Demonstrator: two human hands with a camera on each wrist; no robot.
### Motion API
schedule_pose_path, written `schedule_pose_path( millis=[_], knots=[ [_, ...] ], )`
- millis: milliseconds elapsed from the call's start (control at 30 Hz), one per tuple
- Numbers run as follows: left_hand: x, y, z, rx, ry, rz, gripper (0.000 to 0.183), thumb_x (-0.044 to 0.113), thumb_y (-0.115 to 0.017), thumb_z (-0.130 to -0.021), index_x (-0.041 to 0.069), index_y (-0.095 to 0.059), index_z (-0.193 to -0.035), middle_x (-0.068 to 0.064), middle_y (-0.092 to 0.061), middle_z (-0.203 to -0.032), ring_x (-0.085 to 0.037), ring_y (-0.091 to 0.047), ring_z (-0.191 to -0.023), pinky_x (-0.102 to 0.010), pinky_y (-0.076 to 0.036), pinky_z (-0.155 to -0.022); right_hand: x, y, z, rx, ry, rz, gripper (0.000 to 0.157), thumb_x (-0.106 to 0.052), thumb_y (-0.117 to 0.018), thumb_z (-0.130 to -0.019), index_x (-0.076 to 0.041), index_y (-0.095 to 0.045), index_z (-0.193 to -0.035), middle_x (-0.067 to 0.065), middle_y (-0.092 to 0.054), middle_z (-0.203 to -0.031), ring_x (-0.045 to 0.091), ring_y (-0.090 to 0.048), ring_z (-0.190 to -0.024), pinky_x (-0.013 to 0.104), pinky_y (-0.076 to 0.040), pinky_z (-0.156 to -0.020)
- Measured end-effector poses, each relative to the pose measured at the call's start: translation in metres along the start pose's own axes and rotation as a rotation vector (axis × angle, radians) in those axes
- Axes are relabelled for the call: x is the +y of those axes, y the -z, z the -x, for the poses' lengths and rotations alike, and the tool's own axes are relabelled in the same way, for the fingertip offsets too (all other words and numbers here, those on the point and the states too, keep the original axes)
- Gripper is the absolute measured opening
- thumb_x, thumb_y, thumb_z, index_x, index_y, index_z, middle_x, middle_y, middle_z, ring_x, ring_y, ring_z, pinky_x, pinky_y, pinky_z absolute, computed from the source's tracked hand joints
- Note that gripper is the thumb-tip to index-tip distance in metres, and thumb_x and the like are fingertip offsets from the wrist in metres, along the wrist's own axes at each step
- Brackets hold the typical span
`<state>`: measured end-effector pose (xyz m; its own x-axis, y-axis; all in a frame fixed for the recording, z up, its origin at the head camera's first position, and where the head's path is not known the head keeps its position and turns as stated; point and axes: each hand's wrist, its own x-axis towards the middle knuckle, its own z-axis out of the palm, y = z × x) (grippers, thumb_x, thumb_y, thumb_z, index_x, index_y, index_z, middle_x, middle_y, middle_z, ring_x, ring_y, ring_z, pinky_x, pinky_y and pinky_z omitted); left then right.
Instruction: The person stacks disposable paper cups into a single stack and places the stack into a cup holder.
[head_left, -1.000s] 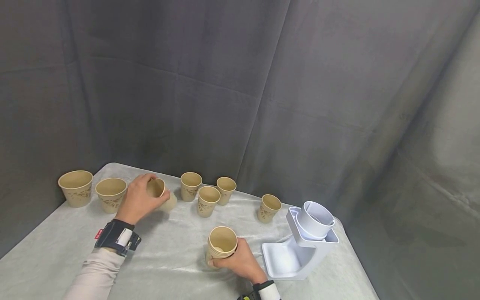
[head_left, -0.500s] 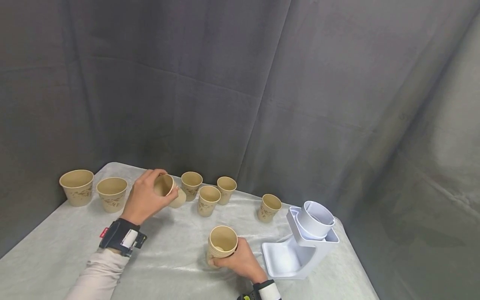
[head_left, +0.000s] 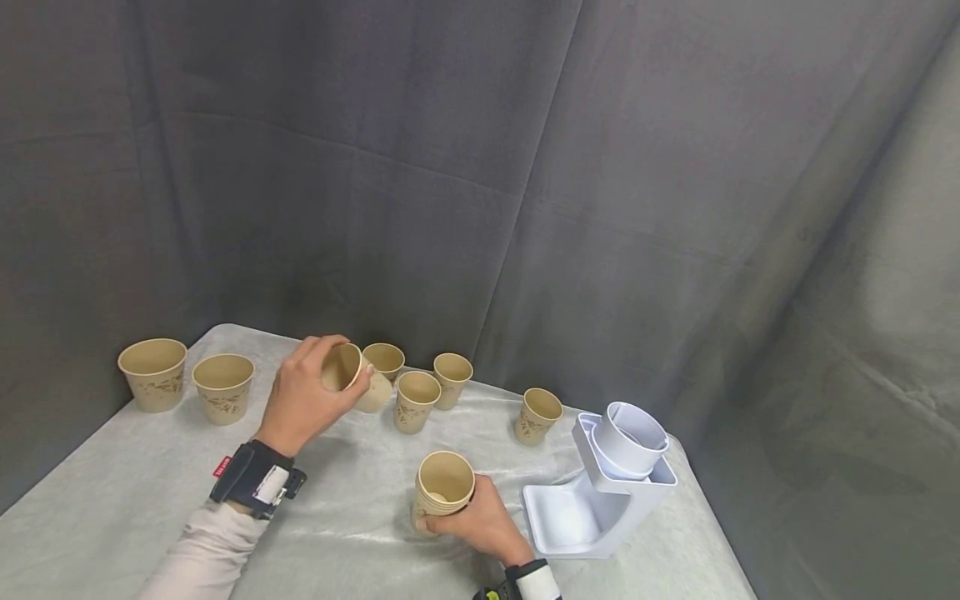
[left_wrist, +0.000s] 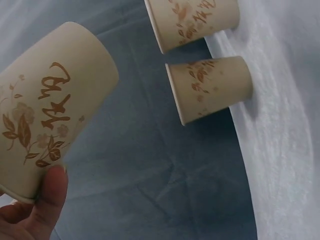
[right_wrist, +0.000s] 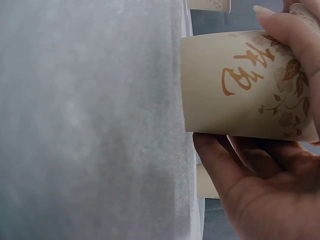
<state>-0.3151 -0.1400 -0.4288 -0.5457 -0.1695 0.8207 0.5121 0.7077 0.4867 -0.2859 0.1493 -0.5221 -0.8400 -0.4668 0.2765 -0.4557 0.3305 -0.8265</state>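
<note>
My left hand [head_left: 311, 396] pinches a beige paper cup [head_left: 377, 392] near its rim, at the back of the table. That cup is tilted, mouth toward me, and overlaps an upright paper cup [head_left: 383, 359] behind it in the head view. Brown flowers and lettering show on the cup's side [left_wrist: 55, 95] in the left wrist view. Nearer the front, my right hand [head_left: 483, 518] grips a short stack of nested paper cups [head_left: 444, 483] that stands upright, with several rims showing. The right wrist view has thumb and fingers on opposite sides of the stack [right_wrist: 240, 85].
Two larger paper cups [head_left: 153, 375] stand at the far left. Smaller cups [head_left: 413, 412] stand upright along the back, one [head_left: 537, 417] apart to the right. A white plastic stand [head_left: 633, 492] with a round funnel-like top is at the right. A grey curtain [head_left: 480, 183] hangs behind the table.
My left hand has moved right with the tilted paper cup, closer to the cups along the back. My right hand and the stack have stayed in place.
</note>
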Motion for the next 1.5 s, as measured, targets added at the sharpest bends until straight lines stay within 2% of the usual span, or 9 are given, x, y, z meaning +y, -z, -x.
schedule_pose_path(
  millis=[300, 467, 667, 767, 933, 1200, 1500],
  knots=[
    [0.024, -0.002, 0.001, -0.006, -0.044, 0.068, 0.049, 0.043, -0.07, -0.07, 0.012, -0.062, -0.107, -0.001, -0.058, -0.096, -0.017, -0.057, -0.079, -0.037, -0.049, -0.062, 0.001, 0.0, 0.0, 0.004, -0.018, 0.022, 0.057, -0.036, -0.083, -0.059, -0.022, -0.06, -0.11, -0.001, -0.066, -0.099, 0.014, -0.062, -0.089, 0.034, -0.049, -0.082],
    [0.035, -0.003, 0.003, -0.041, -0.07, 0.099, 0.05, 0.043, -0.07, -0.07, 0.015, -0.062, -0.11, 0.001, -0.057, -0.098, -0.014, -0.056, -0.082, -0.033, -0.05, -0.062, 0.002, -0.001, 0.0, 0.007, -0.036, 0.039, 0.057, -0.037, -0.083, -0.059, -0.024, -0.06, -0.109, -0.003, -0.066, -0.098, 0.013, -0.062, -0.088, 0.033, -0.049, -0.082],
    [0.041, -0.007, 0.006, -0.071, -0.165, 0.125, 0.049, 0.04, -0.069, -0.07, 0.02, -0.061, -0.114, 0.004, -0.056, -0.104, -0.01, -0.054, -0.087, -0.031, -0.049, -0.064, 0.001, -0.001, 0.0, 0.01, -0.036, 0.05, 0.057, -0.038, -0.083, -0.059, -0.022, -0.06, -0.109, -0.002, -0.066, -0.098, 0.013, -0.061, -0.088, 0.033, -0.049, -0.081],
    [0.046, -0.008, 0.008, -0.073, -0.205, 0.149, 0.049, 0.036, -0.069, -0.069, 0.018, -0.061, -0.114, 0.003, -0.056, -0.108, -0.011, -0.055, -0.087, -0.031, -0.05, -0.063, 0.0, -0.001, 0.001, 0.012, -0.031, 0.049, 0.057, -0.037, -0.083, -0.059, -0.022, -0.06, -0.109, -0.001, -0.066, -0.097, 0.013, -0.061, -0.088, 0.033, -0.049, -0.081],
    [0.056, -0.01, 0.011, -0.062, -0.254, 0.192, 0.049, 0.033, -0.07, -0.068, 0.017, -0.062, -0.114, 0.002, -0.056, -0.109, -0.013, -0.056, -0.088, -0.031, -0.05, -0.066, 0.001, -0.001, 0.002, 0.01, -0.034, 0.056, 0.057, -0.038, -0.083, -0.058, -0.021, -0.061, -0.108, -0.002, -0.066, -0.096, 0.013, -0.061, -0.087, 0.032, -0.049, -0.08],
    [0.07, -0.012, 0.015, 0.009, -0.349, 0.226, 0.053, 0.032, -0.071, -0.064, 0.016, -0.063, -0.114, 0.001, -0.058, -0.105, -0.011, -0.054, -0.09, -0.029, -0.049, -0.067, 0.002, 0.001, 0.0, 0.004, -0.017, 0.068, 0.055, -0.038, -0.082, -0.059, -0.022, -0.061, -0.107, -0.003, -0.066, -0.095, 0.013, -0.062, -0.086, 0.032, -0.05, -0.078],
    [0.079, -0.02, 0.02, -0.01, -0.434, 0.28, 0.052, 0.03, -0.072, -0.063, 0.013, -0.064, -0.112, -0.001, -0.06, -0.106, -0.014, -0.057, -0.094, -0.03, -0.05, -0.074, 0.001, 0.001, -0.001, 0.005, -0.029, 0.083, 0.055, -0.039, -0.082, -0.059, -0.022, -0.06, -0.106, -0.005, -0.066, -0.095, 0.012, -0.062, -0.085, 0.032, -0.05, -0.077]
  ],
)
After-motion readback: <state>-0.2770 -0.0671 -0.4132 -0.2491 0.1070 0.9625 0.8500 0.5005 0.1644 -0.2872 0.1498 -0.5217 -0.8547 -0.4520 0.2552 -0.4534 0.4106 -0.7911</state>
